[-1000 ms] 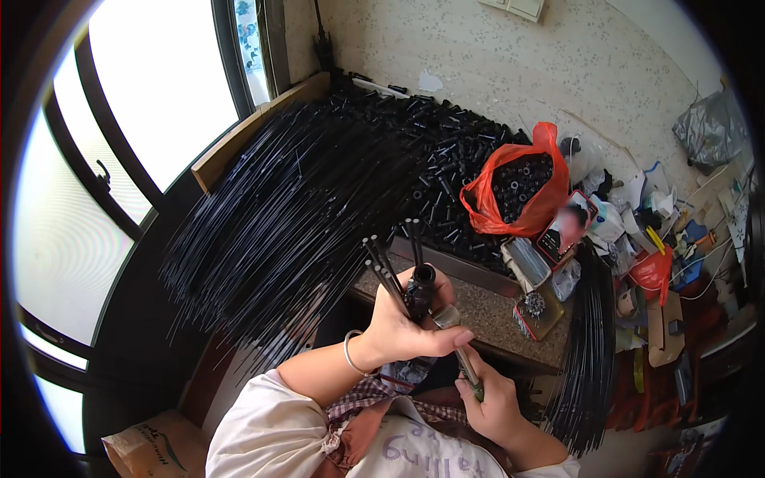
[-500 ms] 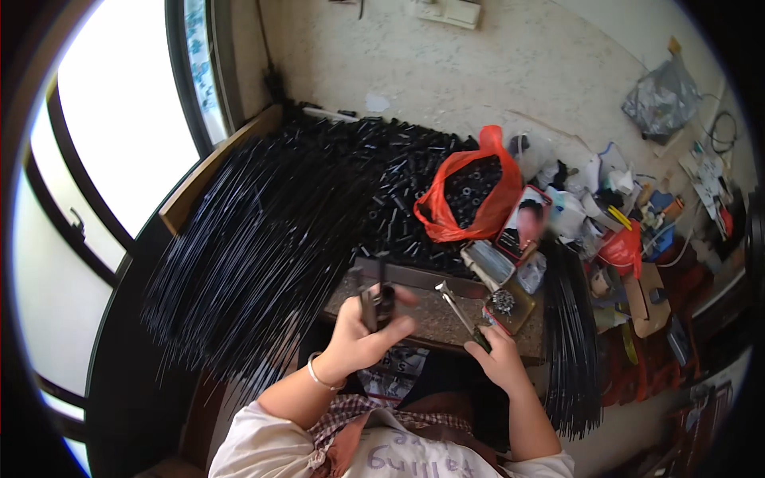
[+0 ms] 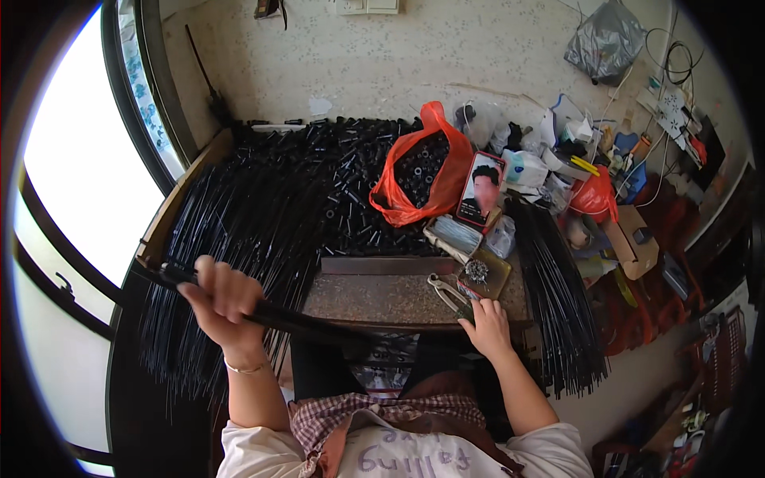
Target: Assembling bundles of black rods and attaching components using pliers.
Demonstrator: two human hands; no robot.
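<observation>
My left hand (image 3: 223, 307) grips a black rod bundle (image 3: 263, 312) over the rod pile (image 3: 231, 239); my right hand (image 3: 486, 327), loosely curled, touches the pliers (image 3: 448, 293). Best kept level, gripped mid-length.

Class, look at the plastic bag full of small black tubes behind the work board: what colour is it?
The plastic bag is orange-red, seen clearly in the head view.

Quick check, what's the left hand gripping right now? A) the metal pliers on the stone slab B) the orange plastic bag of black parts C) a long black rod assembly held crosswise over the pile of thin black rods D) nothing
C: the left hand is closed around a long black rod assembly that runs crosswise over the pile of thin black rods; the orange plastic bag and metal pliers lie apart from it.
</observation>
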